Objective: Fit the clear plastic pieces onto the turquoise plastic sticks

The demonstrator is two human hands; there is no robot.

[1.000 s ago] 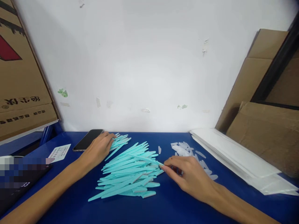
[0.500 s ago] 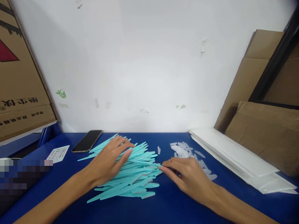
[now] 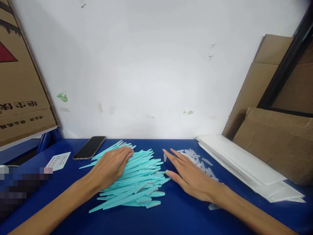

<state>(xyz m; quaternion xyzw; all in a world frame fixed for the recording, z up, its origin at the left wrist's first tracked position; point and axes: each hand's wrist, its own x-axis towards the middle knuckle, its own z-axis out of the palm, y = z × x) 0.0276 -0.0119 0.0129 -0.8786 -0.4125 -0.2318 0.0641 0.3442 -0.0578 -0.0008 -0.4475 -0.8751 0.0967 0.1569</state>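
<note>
A heap of thin turquoise plastic sticks lies on the blue table in front of me. My left hand rests flat on the left part of the heap, fingers spread over the sticks. My right hand lies open just right of the heap, palm down, fingers stretched toward the wall, its thumb beside the stick ends. It covers part of a scatter of small clear plastic caps. Neither hand grips anything.
A black phone and a white card lie at the back left. Cardboard boxes stand left, more cardboard right, with a stack of white bags below it. A white wall closes the back.
My left hand came from the far sticks by the phone onto the main heap, dragging sticks along. My right hand let go of the stick end and opened flat over the clear caps.
</note>
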